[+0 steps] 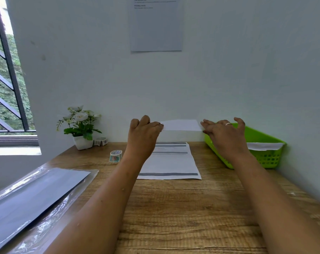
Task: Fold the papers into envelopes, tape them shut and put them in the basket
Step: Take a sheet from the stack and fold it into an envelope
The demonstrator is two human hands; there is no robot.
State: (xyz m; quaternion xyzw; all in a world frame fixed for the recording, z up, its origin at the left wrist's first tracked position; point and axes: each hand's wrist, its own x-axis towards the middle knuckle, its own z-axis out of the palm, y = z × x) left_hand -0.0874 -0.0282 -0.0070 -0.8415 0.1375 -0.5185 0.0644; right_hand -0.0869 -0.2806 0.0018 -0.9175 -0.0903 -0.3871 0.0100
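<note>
The folded paper [181, 125] is held up over the stack of papers [171, 162] on the bench [174, 208], its left end pinched in the grip of the left hand [142, 132]. The grip of the right hand [224, 133] is spread, fingertips [205, 124] at the paper's right end, in front of the green basket [269, 158].

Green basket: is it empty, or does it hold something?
Not empty: white paper lies inside the basket, showing above its near wall.

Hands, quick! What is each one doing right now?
Left hand: pinches the raised white paper at its left edge.
Right hand: open, fingertips at the paper's right edge.
</note>
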